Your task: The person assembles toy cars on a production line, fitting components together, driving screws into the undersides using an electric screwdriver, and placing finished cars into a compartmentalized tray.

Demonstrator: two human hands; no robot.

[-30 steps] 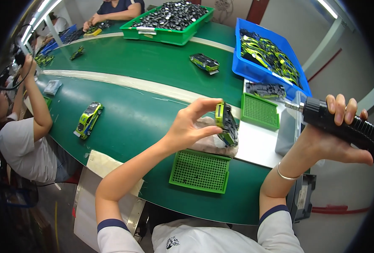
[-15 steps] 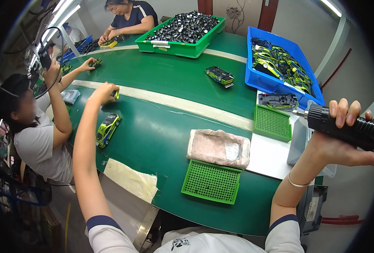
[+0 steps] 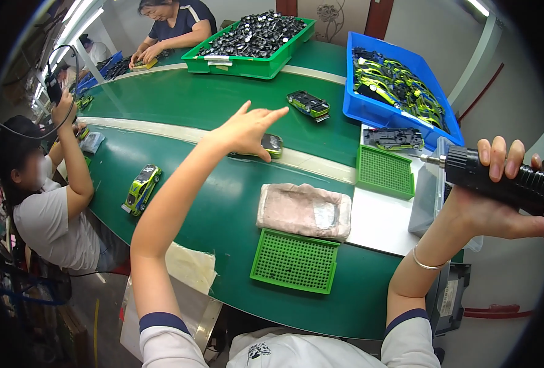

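My left hand (image 3: 247, 132) is open above the table, fingers apart. Just under it, a yellow-green toy car (image 3: 274, 146) lies at the pale strip, partly hidden by the hand. Beyond the fingertips another toy car (image 3: 309, 105) rests with its black underside up. My right hand (image 3: 498, 184) grips a black electric screwdriver (image 3: 468, 164), its bit pointing left toward an upturned toy car (image 3: 394, 138) beside the blue bin, with a gap between. A yellow-green toy car (image 3: 142, 189) stands on its wheels at the left.
A pink padded cradle (image 3: 304, 211) and a green perforated tray (image 3: 294, 261) sit in front of me; another green tray (image 3: 384, 172) is at the right. Farther off are a green bin (image 3: 247, 64) of small black parts and a blue bin (image 3: 400, 119) of car shells. Two people work nearby.
My left hand has moved right from the left side and spread its fingers. The car it held is no longer in its grip; one lies below it. The right hand still holds the screwdriver.
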